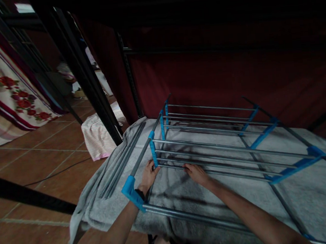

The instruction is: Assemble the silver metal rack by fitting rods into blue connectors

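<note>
Rack: a frame of grey metal rods [224,147] joined by blue plastic pieces, lying flat on a grey blanket [185,193], straight in front of the person.
Left hand: the left hand [148,175] is at the near left side of the rack, its fingers [154,170] curled shut about the lower end of a blue bracket [153,153] that stands up from the side bar.
Right hand: the right hand [196,173] lies just beside the left, a little way along the same level, its fingers [187,168] close together and laid on a cross rod [172,166]; whether they wrap under it I cannot tell.
Between the hands: a short stretch of cross rods, bare.
Near corner: a blue corner piece [131,191] sits against the left wrist, with a long rod running right from it under both forearms.
Loose parts: a few spare rods [121,166] lie together on the blanket, to the left of the rack.
Surface: the blanket hangs rumpled over the near left edge.
Room: dim; a reddish tiled floor [41,154], a black metal post [89,90] slanting up, a striped pale cloth [98,138] on the floor at its foot, a flowered cloth [5,89] far left, and dark red cloth [218,72] behind the rack.
</note>
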Available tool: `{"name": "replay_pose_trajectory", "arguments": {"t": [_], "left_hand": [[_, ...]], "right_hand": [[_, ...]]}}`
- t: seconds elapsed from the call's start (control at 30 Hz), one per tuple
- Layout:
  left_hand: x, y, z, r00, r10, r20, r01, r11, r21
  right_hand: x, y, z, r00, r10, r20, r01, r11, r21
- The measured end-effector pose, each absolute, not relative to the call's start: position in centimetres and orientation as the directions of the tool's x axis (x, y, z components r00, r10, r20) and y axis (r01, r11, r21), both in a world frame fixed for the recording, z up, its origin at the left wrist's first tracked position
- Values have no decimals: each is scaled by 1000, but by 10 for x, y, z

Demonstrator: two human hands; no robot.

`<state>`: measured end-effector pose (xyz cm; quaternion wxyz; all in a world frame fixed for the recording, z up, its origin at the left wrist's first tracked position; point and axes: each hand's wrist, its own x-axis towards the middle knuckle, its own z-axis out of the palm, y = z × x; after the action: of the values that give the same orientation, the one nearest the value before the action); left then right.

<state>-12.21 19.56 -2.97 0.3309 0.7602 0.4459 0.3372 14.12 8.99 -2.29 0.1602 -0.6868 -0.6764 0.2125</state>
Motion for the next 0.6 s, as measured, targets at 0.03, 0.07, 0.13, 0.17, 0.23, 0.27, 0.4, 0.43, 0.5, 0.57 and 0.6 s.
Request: {"name": "replay_pose_trajectory", "arguments": {"t": [0.03,0.07,0.13,0.17,0.23,0.27,0.4,0.43,0.5,0.57,0.6], "left_hand": [[-122,195,-29,372,902,221,454,-384,804],[-121,195,-29,368,902,226,453,-387,804],[-121,195,-29,360,902,239,455,-393,799],[-121,195,-29,357,902,242,459,-395,796],[-120,196,-30,355,905,234,470,-389,792],[-121,197,-31,356,907,226,474,-383,793],[-125,199,-33,350,914,206,496,-367,786],[-127,201,-35,342,916,209,507,-367,780],[-129,210,-39,342,921,186,548,-357,756],[-129,219,-42,346,921,181,583,-362,727],[-129,223,-43,353,917,184,593,-371,715]], "right_hand": [[140,90,-23,-8,997,-73,864,-29,-502],[140,90,-23,-17,998,-67,868,-19,-495],[137,89,-23,-38,998,-52,876,8,-482],[136,89,-22,-41,998,-45,880,15,-475],[134,87,-20,-35,999,-25,885,19,-466],[132,86,-18,-27,1000,-15,887,17,-461],[127,83,-8,-48,998,-35,907,29,-421],[127,83,-6,-49,998,-42,909,27,-417],[130,85,-6,-20,999,-43,912,1,-410],[134,88,-8,-30,999,-36,918,14,-396],[136,89,-10,-40,999,-30,922,26,-387]]}}
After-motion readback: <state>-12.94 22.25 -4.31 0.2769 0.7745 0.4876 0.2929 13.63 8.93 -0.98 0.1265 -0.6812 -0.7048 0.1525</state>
